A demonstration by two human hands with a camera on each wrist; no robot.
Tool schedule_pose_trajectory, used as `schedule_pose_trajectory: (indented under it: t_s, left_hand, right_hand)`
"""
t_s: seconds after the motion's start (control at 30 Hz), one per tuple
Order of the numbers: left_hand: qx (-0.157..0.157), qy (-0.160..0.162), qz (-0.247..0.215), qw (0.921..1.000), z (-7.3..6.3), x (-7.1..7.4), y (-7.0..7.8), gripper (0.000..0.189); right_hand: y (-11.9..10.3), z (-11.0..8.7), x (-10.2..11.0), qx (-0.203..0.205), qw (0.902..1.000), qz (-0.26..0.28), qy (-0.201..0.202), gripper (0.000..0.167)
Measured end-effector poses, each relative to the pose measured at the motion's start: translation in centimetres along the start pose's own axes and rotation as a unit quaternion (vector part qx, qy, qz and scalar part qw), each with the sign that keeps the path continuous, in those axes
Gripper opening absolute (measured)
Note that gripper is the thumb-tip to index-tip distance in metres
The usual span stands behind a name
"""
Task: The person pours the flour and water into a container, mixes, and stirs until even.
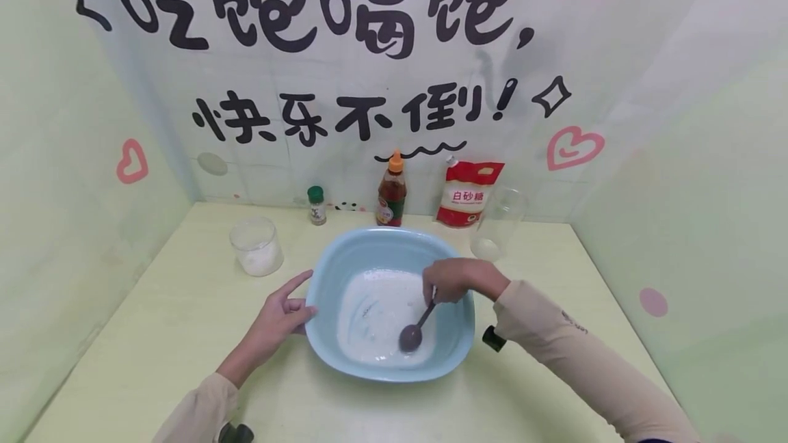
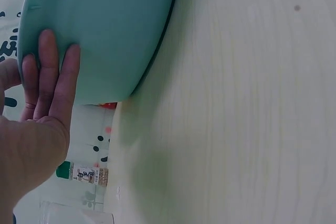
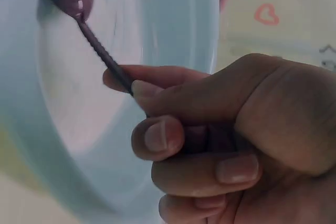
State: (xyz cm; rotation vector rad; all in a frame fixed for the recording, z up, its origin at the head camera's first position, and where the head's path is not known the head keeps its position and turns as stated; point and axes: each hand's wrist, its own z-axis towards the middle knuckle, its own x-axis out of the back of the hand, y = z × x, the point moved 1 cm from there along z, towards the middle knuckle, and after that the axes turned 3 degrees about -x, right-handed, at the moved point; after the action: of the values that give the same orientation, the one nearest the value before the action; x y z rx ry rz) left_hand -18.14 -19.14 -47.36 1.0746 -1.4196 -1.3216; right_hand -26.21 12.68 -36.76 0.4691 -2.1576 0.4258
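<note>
A light blue basin (image 1: 452, 347) stands on the table, with a white, wet-looking layer (image 1: 384, 286) over its bottom. My right hand (image 1: 452, 279) reaches over the basin's right rim and grips a dark purplish spoon (image 1: 410, 338) by its handle. Thumb and index finger pinch the handle in the right wrist view, the other fingers curled below. The spoon's bowl is down at the white layer. At the left rim is my left hand (image 1: 277, 316); its straight fingers (image 2: 64, 85) lie along the basin's outer wall in the left wrist view, with the thumb at the rim.
Left of the basin stands a glass jar (image 1: 257, 248) holding something white. Along the back wall are a green-capped shaker (image 1: 317, 206), an orange-topped sauce bottle (image 1: 392, 193) and a red-and-white pouch (image 1: 466, 193). A clear glass (image 1: 498, 224) stands behind my right hand.
</note>
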Motion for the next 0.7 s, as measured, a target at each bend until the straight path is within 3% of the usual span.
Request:
schedule_pose_trajectory:
  t_s: [0.13,0.27,0.33,0.53,0.7]
  left_hand:
    - [-0.001,0.001,-0.001,1.0,0.1,0.0,-0.1,0.078]
    - [0.001,0.004,0.0,1.0,0.1,0.1,-0.1,0.078]
    - [0.001,0.006,0.001,1.0,0.1,0.2,-0.1,0.078]
    - [0.002,0.007,-0.001,1.0,0.2,0.1,-0.3,0.077]
    - [0.003,0.006,-0.001,1.0,0.2,0.1,-0.3,0.077]
  right_hand:
    - [2.1,0.4,1.5,-0.049,0.998,0.023,0.033,0.015]
    - [2.5,1.8,2.4,-0.058,0.9929,0.048,0.093,0.022]
    - [1.9,2.7,2.5,-0.048,0.9907,0.055,0.115,0.026]
    - [-1.8,5.1,1.6,0.043,0.988,0.01,0.148,0.03]
    - [-4.5,4.8,0.2,0.08,0.9882,-0.003,0.131,0.027]
